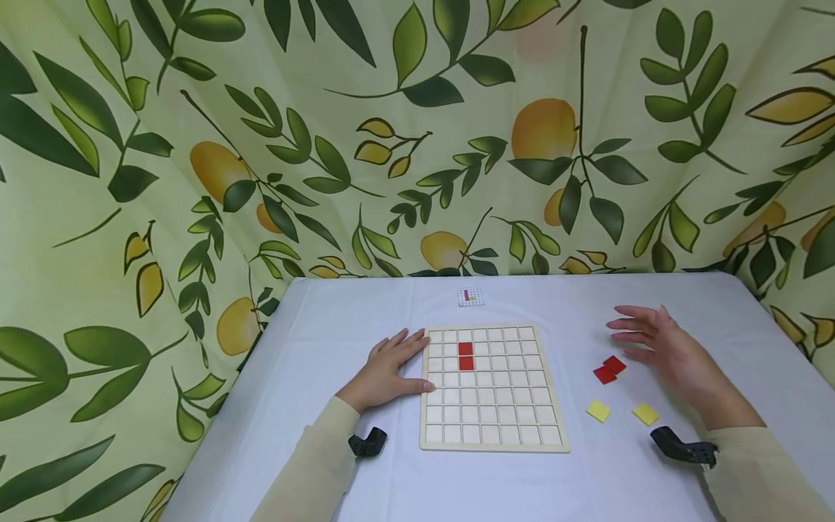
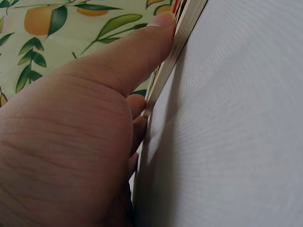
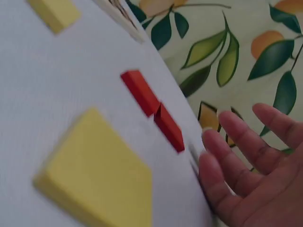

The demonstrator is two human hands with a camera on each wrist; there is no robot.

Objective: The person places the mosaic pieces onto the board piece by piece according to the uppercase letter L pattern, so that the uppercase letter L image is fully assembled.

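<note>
A square wooden grid board (image 1: 494,397) lies on the table with two red tiles (image 1: 466,356) in one column of its upper left part. The left hand (image 1: 390,370) rests at the board's left edge, its fingers spread and the thumb (image 2: 137,52) touching the rim. To the right of the board, the right hand (image 1: 665,355) is held above the table with loosely extended fingers and nothing in them. Near it lie two loose red tiles (image 1: 605,374), touching at a corner, and two yellow tiles, one on the left (image 1: 598,411) and another yellow tile (image 1: 646,414) closer to the wrist.
Behind the board lies a small card (image 1: 471,296) printed with a coloured grid pattern. A white cloth (image 1: 365,312) covers the table. Behind and to the left hangs a curtain (image 1: 365,239) printed with leaves and oranges. Each wrist wears a black device (image 1: 368,442).
</note>
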